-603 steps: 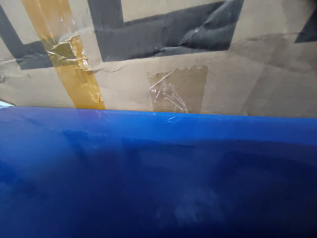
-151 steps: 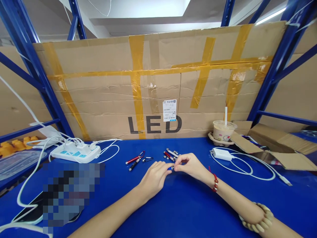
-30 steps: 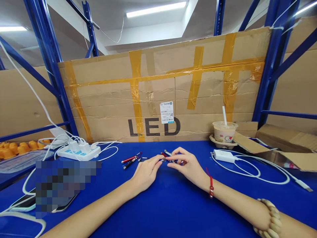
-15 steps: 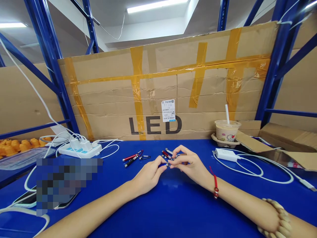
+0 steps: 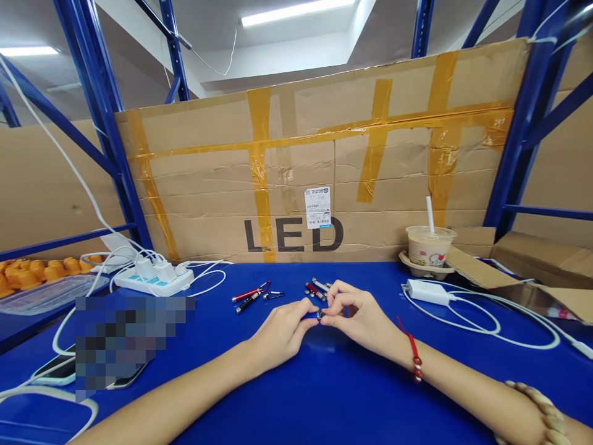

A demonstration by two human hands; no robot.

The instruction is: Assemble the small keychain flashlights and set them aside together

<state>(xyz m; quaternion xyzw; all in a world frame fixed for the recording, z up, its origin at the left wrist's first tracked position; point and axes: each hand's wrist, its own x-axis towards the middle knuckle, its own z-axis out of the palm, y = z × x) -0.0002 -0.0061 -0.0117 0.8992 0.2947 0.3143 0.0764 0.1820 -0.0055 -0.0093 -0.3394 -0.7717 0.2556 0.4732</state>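
- Left hand (image 5: 281, 329): my fingers pinch a blue tube (image 5: 312, 315) over the surface (image 5: 324, 395).
- Right hand (image 5: 361, 315): fingers clamped at its silver end (image 5: 319, 315).
- Step judged: working that end; next calls for steady alignment.

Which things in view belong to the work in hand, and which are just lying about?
Likely part of the work:
small shiny piece at the fingertips of the left hand and right hand
red tube, black tube and silver tube beyond the hands

Apparently just lying about:
drink cup
white charger
power strip
orange pieces
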